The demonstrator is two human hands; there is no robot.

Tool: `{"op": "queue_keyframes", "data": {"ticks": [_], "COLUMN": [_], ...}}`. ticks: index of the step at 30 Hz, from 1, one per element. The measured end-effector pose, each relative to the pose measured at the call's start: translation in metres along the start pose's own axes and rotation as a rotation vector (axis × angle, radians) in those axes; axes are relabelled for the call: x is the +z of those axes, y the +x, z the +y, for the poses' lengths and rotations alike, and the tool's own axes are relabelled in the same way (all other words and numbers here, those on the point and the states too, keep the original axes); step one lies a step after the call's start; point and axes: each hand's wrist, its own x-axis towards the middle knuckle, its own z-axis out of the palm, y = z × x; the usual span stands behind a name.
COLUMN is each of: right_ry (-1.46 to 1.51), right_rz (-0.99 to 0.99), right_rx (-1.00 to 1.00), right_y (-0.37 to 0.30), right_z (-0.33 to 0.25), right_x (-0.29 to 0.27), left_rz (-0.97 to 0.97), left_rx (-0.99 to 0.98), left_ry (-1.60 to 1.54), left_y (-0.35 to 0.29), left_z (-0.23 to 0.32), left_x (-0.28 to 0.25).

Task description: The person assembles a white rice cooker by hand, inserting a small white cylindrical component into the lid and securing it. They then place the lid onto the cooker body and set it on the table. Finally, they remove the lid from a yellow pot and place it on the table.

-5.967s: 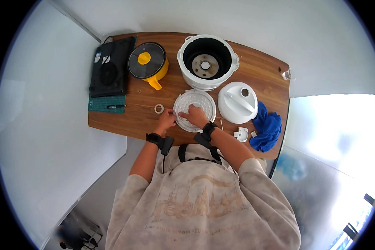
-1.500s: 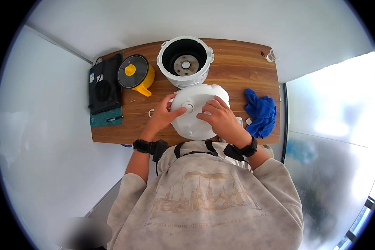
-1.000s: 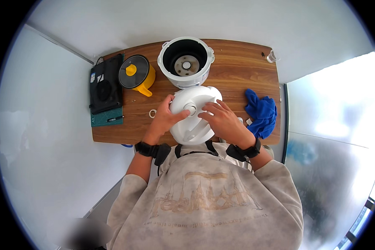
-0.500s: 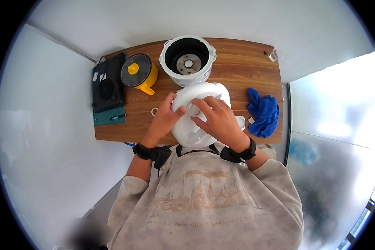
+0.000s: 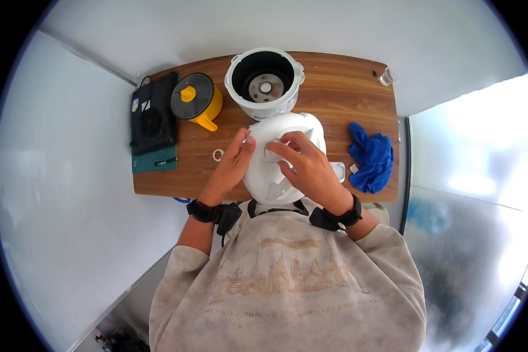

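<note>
A white electric cooker lid (image 5: 261, 182) rests at the table's near edge, close against my body. Curved fingers of my right hand (image 5: 308, 167) grip the small round cap (image 5: 271, 154) near the middle of its top, which they partly cover. Beside the lid's left rim is my left hand (image 5: 232, 161), thumb and forefinger pressed together; whatever is between them is too small to make out. Just beyond the lid stands the white cooker body (image 5: 264, 111), uncovered, with a dark inside and a metal heating plate (image 5: 254, 91) at its bottom.
Left of the cooker stand a yellow pot (image 5: 216, 104) with a dark lid and a black appliance (image 5: 158, 114) on a green cutting mat (image 5: 144, 164). A white ring (image 5: 218, 155) lies nearby. Rightward are a blue cloth (image 5: 369, 155), a white tray (image 5: 338, 171) and a clear glass (image 5: 386, 77).
My left thumb has drawn back from the lid's top to meet the forefinger at the rim. The right hand stays at the cap, its fingers slightly shifted.
</note>
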Motion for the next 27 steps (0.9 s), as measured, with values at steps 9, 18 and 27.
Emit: {"op": "queue_keyframes", "data": {"ticks": [9,18,27], "right_ry": [-0.040,0.056,0.232], "right_rz": [0.009,0.094,0.167], "right_rx": [-0.075,-0.043,0.111], "right_y": [-0.003,-0.006,-0.005], "right_z": [0.000,-0.001,-0.008], "right_x": [-0.004,0.003,-0.015], "left_rz": [-0.040,-0.056,-0.029], "left_rx": [0.009,-0.004,-0.018], "left_ry": [-0.026,-0.043,-0.057], "left_y": [0.001,0.002,0.003], "left_z": [0.005,0.006,0.002], "left_x": [0.001,0.003,0.002]}}
